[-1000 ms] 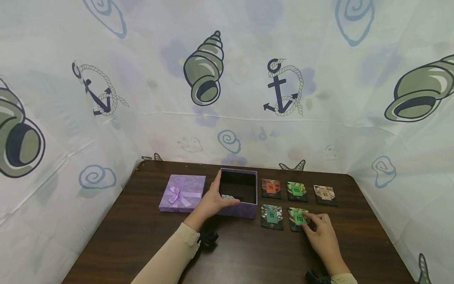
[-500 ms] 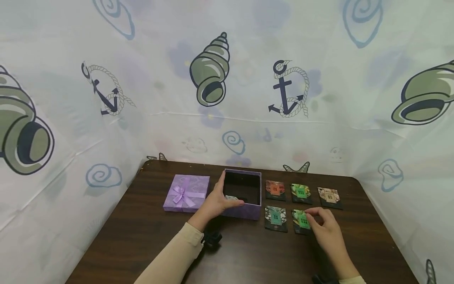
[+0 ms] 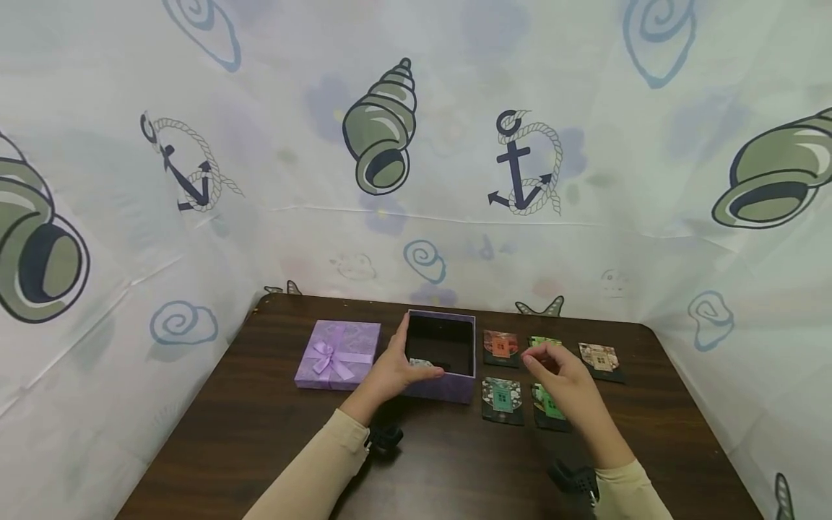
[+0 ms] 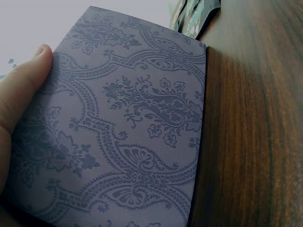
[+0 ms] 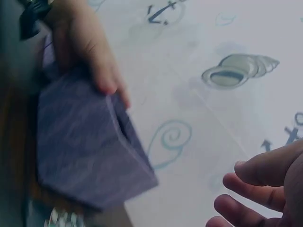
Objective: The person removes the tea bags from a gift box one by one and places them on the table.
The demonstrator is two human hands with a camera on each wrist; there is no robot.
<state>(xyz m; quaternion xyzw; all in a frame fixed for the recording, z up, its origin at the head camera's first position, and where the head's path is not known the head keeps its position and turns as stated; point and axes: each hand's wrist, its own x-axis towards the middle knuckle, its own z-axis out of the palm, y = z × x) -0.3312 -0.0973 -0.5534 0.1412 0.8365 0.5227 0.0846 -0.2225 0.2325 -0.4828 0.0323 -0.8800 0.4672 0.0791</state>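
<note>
A purple patterned gift box point(image 3: 448, 390) stands uncovered on the table, dark inside, with a small pale item point(image 3: 419, 362) at its near left corner. My left hand point(image 3: 388, 374) grips that corner, thumb over the front rim and fingers along the left side. In the left wrist view the box's patterned wall point(image 4: 142, 109) fills most of the frame beside the thumb. My right hand point(image 3: 572, 390) hovers over the small flat packets, fingers loosely bent and holding nothing. It partly hides a front green packet point(image 3: 544, 415) and a back green packet point(image 3: 546, 340).
Left of the box lies its purple lid point(image 3: 338, 350) with a ribbon bow. A red packet point(image 3: 500, 347) and a teal packet point(image 3: 502, 397) lie right of the box; a beige packet point(image 3: 601, 360) is farther right. A printed curtain point(image 3: 455, 144) hangs behind the dark wooden table point(image 3: 455, 462).
The right hand has left the front green packet, rising and shifting up and left over the packets. The packet stays in place. The left hand keeps its hold on the box.
</note>
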